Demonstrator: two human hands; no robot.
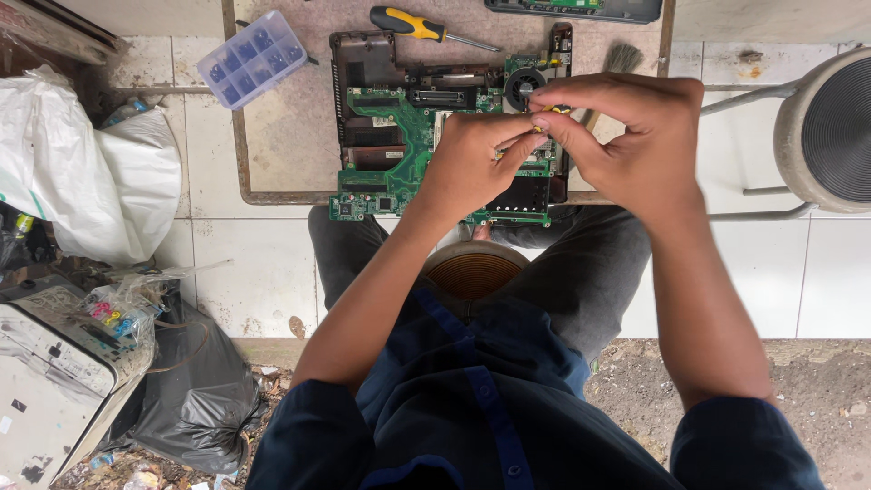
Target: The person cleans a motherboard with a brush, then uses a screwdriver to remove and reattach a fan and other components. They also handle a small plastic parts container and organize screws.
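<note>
1. Head view, looking down: a seated person in a dark blue shirt works over a small desk point(281, 136).
2. On the desk lies a green laptop circuit board point(399, 145) in a dark chassis, its long axis running left to right, its near edge overhanging the desk's front.
3. Left hand point(472, 163) and right hand point(626, 136) meet above the board's right part, fingertips pinched together on a small yellowish part point(544, 122), too small to identify.
4. A yellow-handled screwdriver point(426, 27) lies beyond the board, tip pointing right.
5. A clear compartment box point(252, 59) sits at the desk's far left; a brush point(617, 63) lies right of the board.
</note>
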